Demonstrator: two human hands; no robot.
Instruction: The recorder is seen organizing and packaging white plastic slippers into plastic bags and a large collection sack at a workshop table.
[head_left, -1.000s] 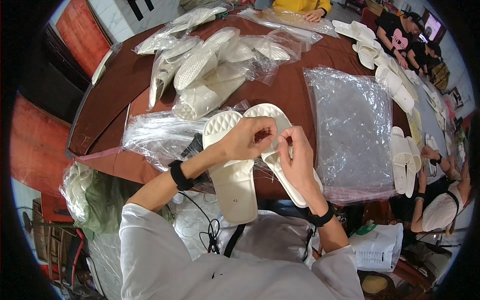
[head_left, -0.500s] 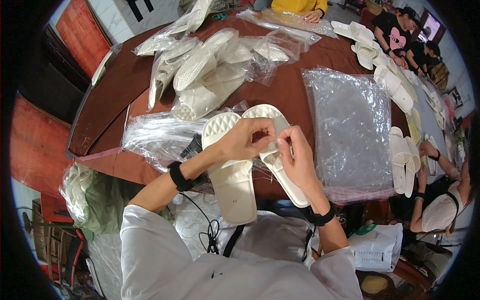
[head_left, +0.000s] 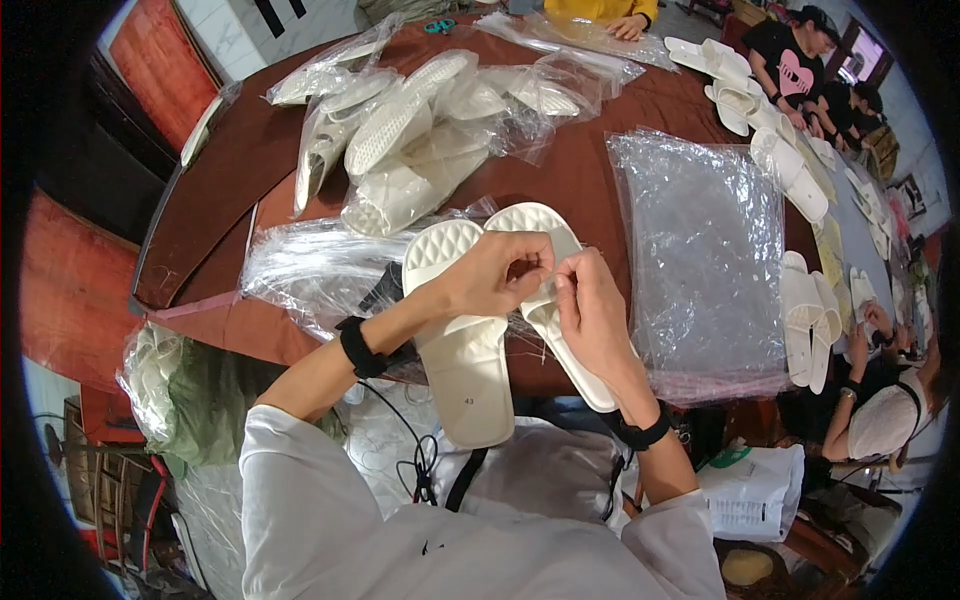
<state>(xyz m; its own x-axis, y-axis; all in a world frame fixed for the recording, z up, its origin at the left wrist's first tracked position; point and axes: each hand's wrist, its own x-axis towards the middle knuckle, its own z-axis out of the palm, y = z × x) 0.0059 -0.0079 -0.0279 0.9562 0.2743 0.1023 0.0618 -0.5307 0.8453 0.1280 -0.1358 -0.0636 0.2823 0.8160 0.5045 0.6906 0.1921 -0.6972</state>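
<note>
Brown cloth [head_left: 575,170] partly underlies a number-printed slipper [head_left: 462,375]; left fingers [head_left: 528,243] and right fingers [head_left: 590,275] pinch narrowly

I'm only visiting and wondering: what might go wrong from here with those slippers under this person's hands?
First, the left white slipper juts past the near edge of the table, so a bump might tip it off. Second, the left hand and right hand have their fingertips close together; anything small between them, which I can't make out, might get dropped. Third, the bagged slippers lie heaped at angles, so the pile might slide if knocked.
</note>
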